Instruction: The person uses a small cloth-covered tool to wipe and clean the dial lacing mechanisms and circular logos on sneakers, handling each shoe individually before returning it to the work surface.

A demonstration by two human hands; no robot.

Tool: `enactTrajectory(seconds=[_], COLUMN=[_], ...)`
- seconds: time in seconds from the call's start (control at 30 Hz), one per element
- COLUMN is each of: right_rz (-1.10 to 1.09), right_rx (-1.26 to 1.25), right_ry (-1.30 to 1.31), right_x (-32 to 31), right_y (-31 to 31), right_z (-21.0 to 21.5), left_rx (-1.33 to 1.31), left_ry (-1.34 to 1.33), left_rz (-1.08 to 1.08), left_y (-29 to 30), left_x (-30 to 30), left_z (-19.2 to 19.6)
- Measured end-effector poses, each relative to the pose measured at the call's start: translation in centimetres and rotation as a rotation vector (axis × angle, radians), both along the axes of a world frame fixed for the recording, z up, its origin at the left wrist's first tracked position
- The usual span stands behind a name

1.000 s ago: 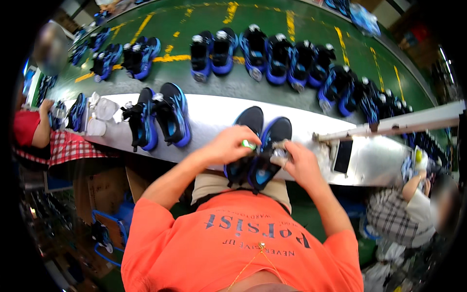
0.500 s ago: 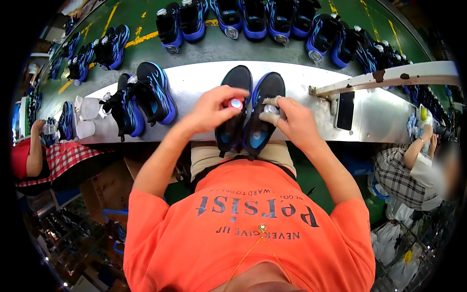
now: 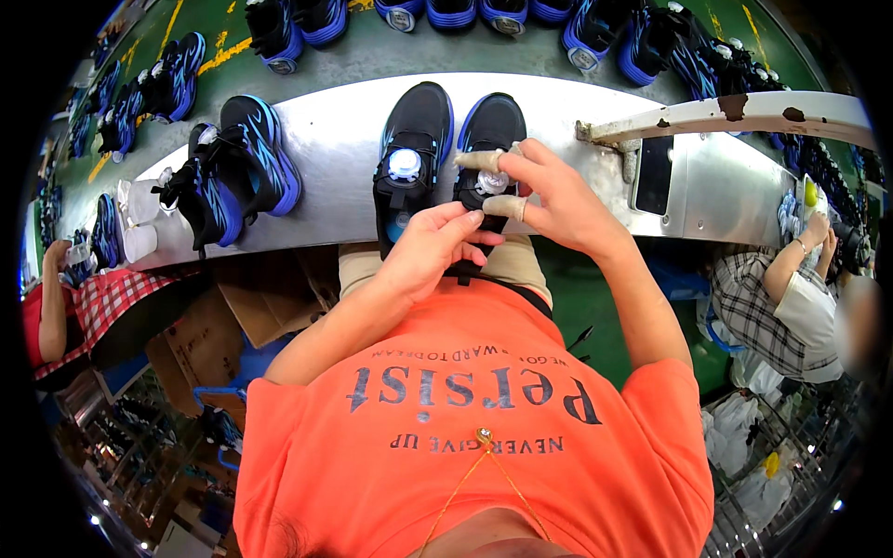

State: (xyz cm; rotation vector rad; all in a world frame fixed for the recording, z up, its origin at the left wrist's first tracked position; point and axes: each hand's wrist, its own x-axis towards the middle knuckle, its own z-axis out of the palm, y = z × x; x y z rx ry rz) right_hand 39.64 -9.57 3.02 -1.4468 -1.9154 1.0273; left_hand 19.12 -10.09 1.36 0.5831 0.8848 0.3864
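Observation:
Two black sneakers with blue-purple soles stand side by side before me, toes pointing away. The left sneaker [image 3: 419,116] has a shiny round dial [image 3: 405,165] on its tongue, and no hand is on it. On the right sneaker [image 3: 493,121], a clear round dial [image 3: 490,182] sits between the thumb and forefinger of my right hand [image 3: 563,200], both in beige finger covers. My left hand [image 3: 430,246] reaches the near part of that same sneaker, thumb and forefinger pinched by its tongue. The sneaker's heel is largely hidden behind this hand.
Another pair of sneakers [image 3: 256,153] stands left on the metal bench [image 3: 335,112], beside clear plastic pieces [image 3: 141,223]. A chipped white metal bar [image 3: 744,112] and a dark phone-like slab [image 3: 654,175] are at right. More sneakers [image 3: 586,37] line the green surface beyond. Co-workers sit either side.
My left hand has left the left sneaker, where it held a shiny round piece, and moved to the right sneaker's near part. The left sneaker's dial now shows. The whole view has shifted.

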Motion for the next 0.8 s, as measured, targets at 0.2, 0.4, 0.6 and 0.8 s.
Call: enactTrajectory(seconds=[0.2,0.4,0.6,0.8], right_rz=[-0.104,0.047,-0.13,-0.116], right_rx=[-0.07,0.022,0.004,0.004], right_ry=[0.008,0.11,0.033,0.1], right_x=[-0.4,0.8,-0.4,-0.7], right_y=[-0.8,0.3,-0.7,-0.9], right_z=[-1.0,-1.1,-2.0,-1.1], left_rx=[-0.047,-0.031,-0.043,-0.037], left_ry=[-0.018,0.003,0.002,0.031], left_rz=[0.089,0.084,0.075,0.094], left_y=[-1.1,-1.3,-1.3,-1.6], left_x=[1.3,1.1,1.2,1.5], left_z=[0.0,-0.1,-0.3,-0.2])
